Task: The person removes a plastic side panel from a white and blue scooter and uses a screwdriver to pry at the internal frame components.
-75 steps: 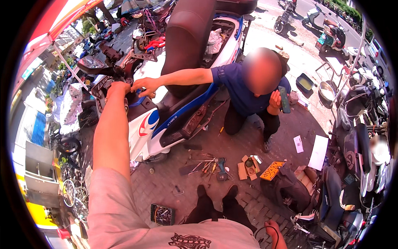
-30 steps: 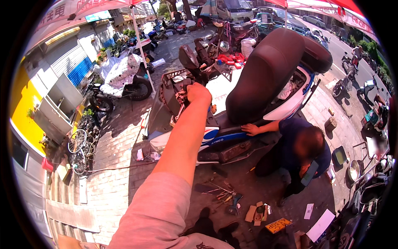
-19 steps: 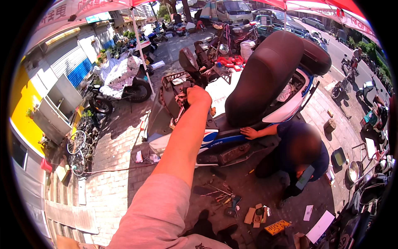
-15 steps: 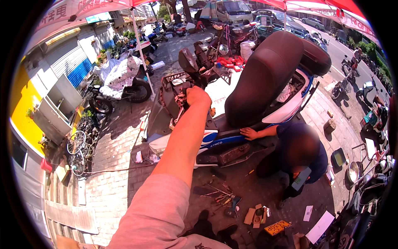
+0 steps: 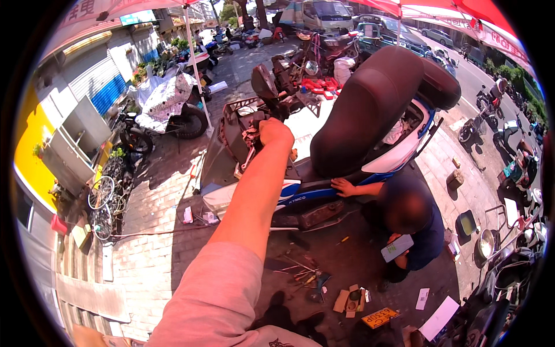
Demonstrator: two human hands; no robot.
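A white-and-blue scooter [image 5: 378, 165] with a long dark seat [image 5: 367, 110] fills the middle, its front end partly stripped. My left hand [image 5: 274, 132] reaches to the exposed steering area [image 5: 248, 136], fingers curled over a dark part I cannot make out. My left forearm crosses the scooter's front panel. My right hand is not in view. A co-worker in dark blue [image 5: 425, 243] crouches at the scooter's side, one hand [image 5: 345, 186] on its side panel, holding a phone [image 5: 398, 246] low in the other.
Loose tools [image 5: 303, 276], an open cardboard box [image 5: 352, 298] and a yellow plate [image 5: 378, 317] lie on the paving. Parked scooters [image 5: 511, 266] crowd the right; bicycles [image 5: 103, 211] and a covered vehicle [image 5: 165, 104] stand left. A canopy pole [image 5: 198, 75] rises behind.
My view has swung left and up, and my right hand has left view. The co-worker's hand moved from the front end to the side panel, and the phone has lowered and tilted.
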